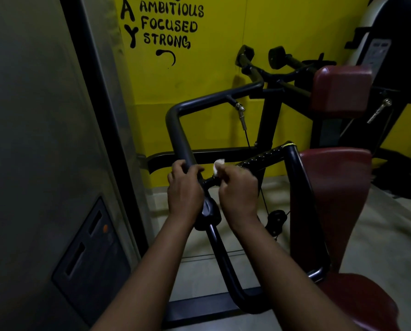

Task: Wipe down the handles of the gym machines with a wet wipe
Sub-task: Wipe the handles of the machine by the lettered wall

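Head: left hand [184,185] grips bar [176,130]; right hand [239,187] holds wipe [218,166]; handle [210,181] horizontal.

Two hands set on a machine arm [178,132]
The arm is gripped by the left hand [184,187]; just right of its fingers, a wet wipe [218,166] is pinched by the right hand [238,187] above a short handle [210,180]. A back pad [335,187] is set farther right.

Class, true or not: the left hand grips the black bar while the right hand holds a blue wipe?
Wrong colour: the head view shows the wipe is white. The left hand grips the black bar; the right hand holds it.
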`<act>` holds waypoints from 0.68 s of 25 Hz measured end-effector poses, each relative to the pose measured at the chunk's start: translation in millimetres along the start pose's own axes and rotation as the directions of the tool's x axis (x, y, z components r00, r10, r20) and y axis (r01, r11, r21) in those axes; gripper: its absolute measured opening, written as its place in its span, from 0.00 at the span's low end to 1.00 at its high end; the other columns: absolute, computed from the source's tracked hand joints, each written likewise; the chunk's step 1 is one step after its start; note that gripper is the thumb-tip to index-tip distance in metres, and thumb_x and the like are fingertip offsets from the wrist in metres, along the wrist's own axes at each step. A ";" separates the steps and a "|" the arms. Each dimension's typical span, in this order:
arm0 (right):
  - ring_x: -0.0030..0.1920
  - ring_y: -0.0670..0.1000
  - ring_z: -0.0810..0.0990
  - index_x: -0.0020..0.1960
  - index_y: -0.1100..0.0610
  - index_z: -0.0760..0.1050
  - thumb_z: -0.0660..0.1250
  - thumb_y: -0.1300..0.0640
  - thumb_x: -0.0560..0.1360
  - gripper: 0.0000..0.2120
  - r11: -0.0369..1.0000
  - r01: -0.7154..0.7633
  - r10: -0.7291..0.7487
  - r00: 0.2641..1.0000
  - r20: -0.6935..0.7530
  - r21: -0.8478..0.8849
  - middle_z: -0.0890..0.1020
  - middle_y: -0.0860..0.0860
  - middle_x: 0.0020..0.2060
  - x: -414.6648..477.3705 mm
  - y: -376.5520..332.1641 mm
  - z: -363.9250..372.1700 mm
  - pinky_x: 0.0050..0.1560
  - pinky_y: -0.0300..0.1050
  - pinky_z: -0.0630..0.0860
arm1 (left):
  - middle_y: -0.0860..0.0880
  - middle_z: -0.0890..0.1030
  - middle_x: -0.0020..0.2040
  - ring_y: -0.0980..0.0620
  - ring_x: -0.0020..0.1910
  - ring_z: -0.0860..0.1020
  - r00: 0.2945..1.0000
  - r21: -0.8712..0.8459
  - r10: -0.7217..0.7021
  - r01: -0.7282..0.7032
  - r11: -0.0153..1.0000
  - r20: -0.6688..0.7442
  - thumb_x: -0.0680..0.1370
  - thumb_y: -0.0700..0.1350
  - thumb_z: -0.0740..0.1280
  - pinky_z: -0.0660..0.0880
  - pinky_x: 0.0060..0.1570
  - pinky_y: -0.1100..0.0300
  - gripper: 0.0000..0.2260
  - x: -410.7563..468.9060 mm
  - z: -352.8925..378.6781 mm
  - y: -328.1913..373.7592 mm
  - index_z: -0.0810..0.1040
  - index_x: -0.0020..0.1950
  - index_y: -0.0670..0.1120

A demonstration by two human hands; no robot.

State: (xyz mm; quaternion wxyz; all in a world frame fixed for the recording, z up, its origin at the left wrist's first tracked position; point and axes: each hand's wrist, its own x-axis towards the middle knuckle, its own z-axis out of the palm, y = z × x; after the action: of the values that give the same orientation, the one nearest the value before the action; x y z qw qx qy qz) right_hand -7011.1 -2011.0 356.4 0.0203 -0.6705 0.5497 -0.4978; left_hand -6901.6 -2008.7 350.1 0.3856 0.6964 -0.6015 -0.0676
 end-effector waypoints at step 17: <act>0.45 0.60 0.76 0.59 0.65 0.78 0.69 0.73 0.67 0.21 0.896 0.223 -0.209 0.975 0.079 -0.384 0.83 0.57 0.50 12.6 38.1 9.1 0.39 0.44 0.74 | 0.47 0.77 0.64 0.46 0.71 0.66 0.974 0.148 0.191 -0.208 0.967 0.126 0.74 0.33 0.62 0.69 0.62 0.49 0.25 5.0 -2.5 9.3 0.76 0.66 0.54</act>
State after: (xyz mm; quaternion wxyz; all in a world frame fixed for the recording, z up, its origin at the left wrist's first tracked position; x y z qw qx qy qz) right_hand -7033.4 -2040.2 338.1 -0.1592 -0.7268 0.5595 -0.3653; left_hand -6906.2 -2011.8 359.4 0.2994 0.6561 -0.6925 -0.0183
